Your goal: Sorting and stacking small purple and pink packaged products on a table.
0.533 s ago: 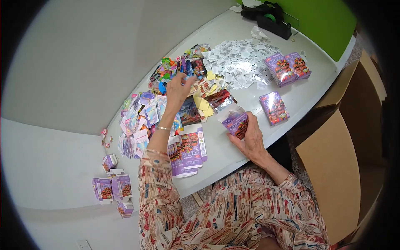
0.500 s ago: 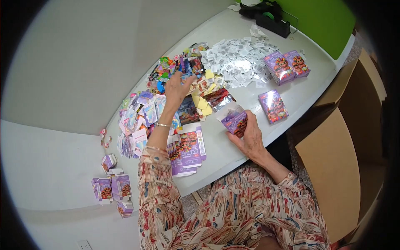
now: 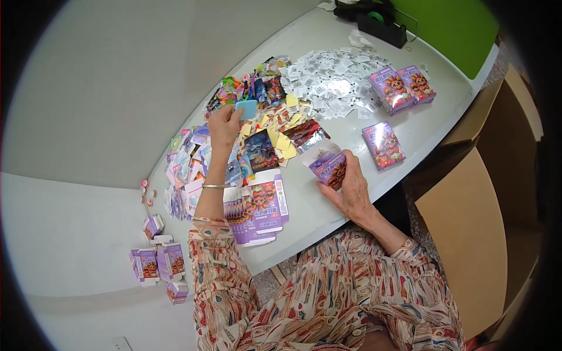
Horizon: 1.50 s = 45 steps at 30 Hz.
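Between the thumb and fingers of my left hand is a flat light-blue piece with rounded corners. That hand is above the far left of the table, beside a heap of colourful small packets and a pile of pastel cards. My right hand grips a small purple printed box whose far end stands open, near the table's front edge. Flattened purple boxes lie stacked between my two arms. Dark and red foil packets and yellow slips lie beyond them.
Small clear-and-white packets spread over the far middle of the table. Closed purple boxes stand at the right, with a black tape dispenser behind. An open cardboard carton is beside the table. Several purple boxes sit at the left.
My left hand has moved left and slightly nearer from the packet heap, and now shows the light-blue piece in its fingers. My right hand keeps the box in nearly the same place.
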Available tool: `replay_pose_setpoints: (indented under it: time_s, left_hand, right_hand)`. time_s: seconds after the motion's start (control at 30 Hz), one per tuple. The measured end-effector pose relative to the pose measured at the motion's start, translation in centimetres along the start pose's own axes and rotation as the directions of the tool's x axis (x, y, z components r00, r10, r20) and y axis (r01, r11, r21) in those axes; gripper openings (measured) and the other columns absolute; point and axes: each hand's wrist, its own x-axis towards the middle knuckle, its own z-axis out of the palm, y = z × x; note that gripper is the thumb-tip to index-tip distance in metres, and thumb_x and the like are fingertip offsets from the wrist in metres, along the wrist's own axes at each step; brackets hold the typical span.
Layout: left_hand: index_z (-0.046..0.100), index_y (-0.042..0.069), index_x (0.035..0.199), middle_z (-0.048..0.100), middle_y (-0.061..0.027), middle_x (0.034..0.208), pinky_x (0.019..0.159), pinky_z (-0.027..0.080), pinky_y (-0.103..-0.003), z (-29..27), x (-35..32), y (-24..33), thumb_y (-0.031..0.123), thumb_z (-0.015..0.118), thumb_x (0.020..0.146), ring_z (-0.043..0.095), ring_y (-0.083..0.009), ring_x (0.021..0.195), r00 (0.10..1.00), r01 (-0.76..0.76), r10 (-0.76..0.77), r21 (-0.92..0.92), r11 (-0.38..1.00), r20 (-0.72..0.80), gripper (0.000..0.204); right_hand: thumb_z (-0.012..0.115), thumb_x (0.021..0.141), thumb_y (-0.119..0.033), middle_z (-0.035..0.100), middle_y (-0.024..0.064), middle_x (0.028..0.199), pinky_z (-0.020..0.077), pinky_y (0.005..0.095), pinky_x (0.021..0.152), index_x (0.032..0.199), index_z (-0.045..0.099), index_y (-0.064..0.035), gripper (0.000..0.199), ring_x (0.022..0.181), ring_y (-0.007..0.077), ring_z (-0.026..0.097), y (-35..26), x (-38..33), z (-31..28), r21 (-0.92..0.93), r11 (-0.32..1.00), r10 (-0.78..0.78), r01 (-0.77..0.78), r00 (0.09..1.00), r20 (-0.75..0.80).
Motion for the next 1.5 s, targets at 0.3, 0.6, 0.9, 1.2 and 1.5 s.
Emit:
replay_pose_setpoints:
  time_s: [0.3,0.6,0.9,1.2,1.5]
  left_hand:
    - [0.061,0.0,0.112,0.067,-0.0031,0.084,0.06,0.049,-0.021,-3.2,-4.8,11.4,0.013,0.066,0.09,0.062,-0.0083,0.068,0.888,0.403,-0.086,-0.675,0.618,0.451,0.027]
    - [0.062,0.003,0.107,0.067,-0.0055,0.076,0.06,0.047,-0.023,-1.2,-8.6,15.2,0.004,0.065,0.087,0.059,-0.0084,0.064,0.922,-0.101,0.225,-0.363,0.926,0.316,0.02]
    - [0.067,0.002,0.096,0.062,-0.0118,0.097,0.063,0.049,-0.031,0.3,-10.7,15.7,0.0,0.067,0.08,0.061,-0.0227,0.078,0.832,-0.503,0.512,-0.098,0.859,0.212,0.016]
    - [0.067,-0.001,0.093,0.066,-0.0141,0.079,0.064,0.049,-0.034,6.8,0.3,7.2,0.014,0.065,0.081,0.064,-0.0272,0.069,0.961,-0.198,0.219,-0.133,0.971,0.171,0.018]
    - [0.067,0.002,0.084,0.065,-0.0147,0.082,0.066,0.05,-0.038,9.2,2.2,4.5,0.014,0.067,0.079,0.063,-0.0298,0.071,0.963,-0.25,0.248,-0.002,0.968,-0.104,0.012]
  right_hand:
    - [0.08,0.072,-0.017,0.048,0.0225,0.113,0.0466,0.0421,0.084,0.135,0.027,0.0028,0.085,0.102,0.038,0.054,0.6,0.1,-0.3,-0.017,0.999,0.04,-0.04,0.999,-0.005]
    - [0.081,0.071,-0.016,0.048,0.0217,0.112,0.0466,0.0418,0.085,0.135,0.027,0.002,0.086,0.101,0.0378,0.054,0.7,0.0,-0.2,-0.01,0.999,0.044,-0.044,0.999,0.01]
    - [0.079,0.071,-0.014,0.046,0.023,0.116,0.0448,0.0449,0.087,0.135,0.026,0.0038,0.085,0.104,0.0399,0.051,0.7,0.0,-0.3,0.02,0.998,0.056,-0.057,0.998,0.017]
    - [0.079,0.071,-0.016,0.047,0.0228,0.113,0.0463,0.0419,0.086,0.135,0.027,0.003,0.085,0.103,0.0377,0.053,0.6,0.2,-0.3,-0.019,1.0,0.018,-0.018,1.0,0.0]
    - [0.079,0.072,-0.016,0.047,0.0228,0.112,0.0463,0.0419,0.085,0.134,0.027,0.0027,0.083,0.102,0.0378,0.053,0.8,-0.1,-0.4,-0.025,0.999,0.026,-0.027,1.0,-0.004]
